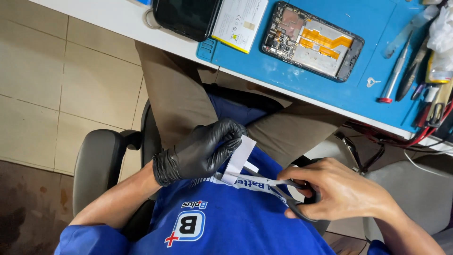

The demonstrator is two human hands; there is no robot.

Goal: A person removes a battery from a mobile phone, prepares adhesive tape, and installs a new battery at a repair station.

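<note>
My gloved left hand (pixel 200 152) is pinching a white paper strip (pixel 238 159); my bare right hand (pixel 337 191) grips scissors (pixel 278 189) cutting it. Far on the tabletop (pixel 118 16) lies a white rectangular battery (pixel 239 20).

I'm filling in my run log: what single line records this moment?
left hand: gloved, holds white strip | right hand: works scissors, blades at strip | opened phone on blue mat

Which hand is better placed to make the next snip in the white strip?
Right: the bare right hand has its fingers through the scissors, blades at the white strip. The gloved left hand only pinches it.
</note>
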